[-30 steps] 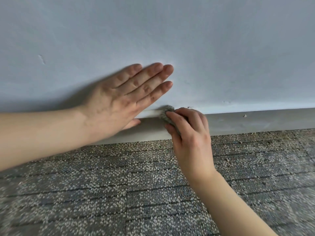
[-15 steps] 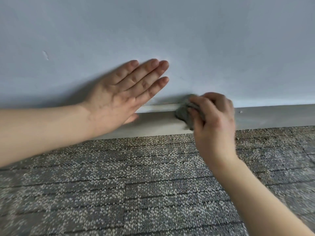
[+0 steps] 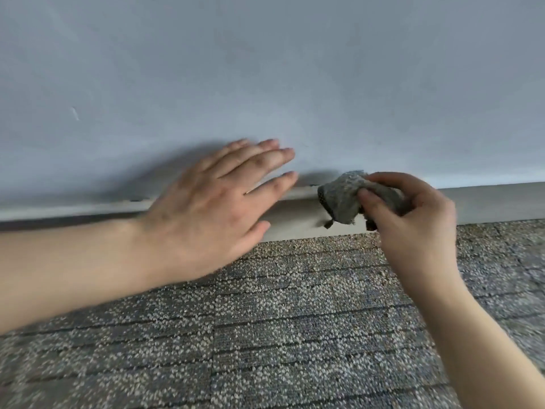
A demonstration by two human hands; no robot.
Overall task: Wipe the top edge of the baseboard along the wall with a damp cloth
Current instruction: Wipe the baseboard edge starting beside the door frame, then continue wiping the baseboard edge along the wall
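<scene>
A: Biggest first. What fills the view?

B: A pale grey wall (image 3: 265, 69) from 9 through 12 to 3 o'clock. Speckled grey carpet (image 3: 265, 335) covers the whole lower half. Between them the baseboard (image 3: 486, 202) is a light strip running 9 to 3 o'clock.

A: Hands?

B: The left hand (image 3: 212, 208) sits just at 9 o'clock of centre, forearm entering from 8 o'clock. Its fingers are straight and close together, laid across wall and baseboard, with nothing in it. It is blurred, so I cannot tell whether the palm presses the wall or is just off it. I judge it a brace: the view is low and close, so weight goes there and the other hand works freely.

A: And the other?

B: The right hand (image 3: 413, 219) is at 3 o'clock of the left, forearm coming from 5 o'clock. Thumb and fingers curl round the cloth (image 3: 342, 199), a bunched grey wad. The wad juts out at 9 o'clock of the knuckles and lies over the baseboard's top edge where it meets the wall. It is near the left fingertips but apart from them.

A: Why bunched?

B: Likely to make a firm pad narrow enough to ride the ledge, with the fingers behind pushing it into the corner.

A: Small stuff?

B: There are dark specks (image 3: 309, 185) on the ledge between fingertips and cloth, and a chip (image 3: 135, 199) at 9 o'clock of the left hand. A pale nick (image 3: 75, 113) marks the wall at 10 o'clock.
</scene>
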